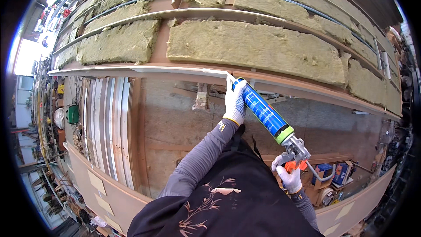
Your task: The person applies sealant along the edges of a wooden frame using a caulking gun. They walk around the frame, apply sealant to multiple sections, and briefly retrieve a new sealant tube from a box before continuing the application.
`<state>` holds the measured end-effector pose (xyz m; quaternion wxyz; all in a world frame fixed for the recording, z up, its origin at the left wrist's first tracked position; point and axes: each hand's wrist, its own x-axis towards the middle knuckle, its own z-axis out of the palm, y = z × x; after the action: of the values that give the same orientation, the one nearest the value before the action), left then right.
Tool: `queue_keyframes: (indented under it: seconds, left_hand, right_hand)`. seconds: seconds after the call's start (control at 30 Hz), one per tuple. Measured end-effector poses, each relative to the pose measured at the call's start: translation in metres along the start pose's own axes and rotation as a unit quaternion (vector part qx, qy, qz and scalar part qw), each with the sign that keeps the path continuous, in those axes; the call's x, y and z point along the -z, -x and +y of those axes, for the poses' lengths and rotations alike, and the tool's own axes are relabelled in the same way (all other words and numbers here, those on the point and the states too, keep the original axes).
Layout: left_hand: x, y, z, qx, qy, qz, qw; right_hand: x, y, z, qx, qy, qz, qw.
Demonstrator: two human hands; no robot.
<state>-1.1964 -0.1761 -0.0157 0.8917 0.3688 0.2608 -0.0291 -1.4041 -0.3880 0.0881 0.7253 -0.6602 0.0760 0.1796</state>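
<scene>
Slanting from one to four o'clock, the caulking gun [265,112] looks stiff and rear-heavy, best held where the left hand [235,101] wraps fingers around its front end and the right hand [289,178] around its rear.

I am in a workshop, to judge by the boards [105,127] on my left, the frame [219,14] filled with insulation [254,46], the caulk gun [265,110] I hold and the boxes [340,174] on my right.
</scene>
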Motion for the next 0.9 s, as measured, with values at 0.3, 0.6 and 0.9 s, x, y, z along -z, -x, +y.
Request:
queue_keyframes:
  seconds: [0.3,0.6,0.9]
  left_hand:
    - [-0.008,0.001,-0.009,0.007,0.041,0.001,0.999]
    - [-0.005,0.001,-0.015,0.010,0.064,-0.030,0.997]
    - [-0.007,0.007,-0.003,0.061,0.070,-0.033,0.995]
  right_hand:
    - [0.001,0.004,-0.012,0.004,0.030,0.008,0.999]
    - [-0.003,0.012,-0.006,0.000,0.019,0.030,0.999]
    - [-0.008,0.016,-0.013,-0.023,0.036,0.052,0.998]
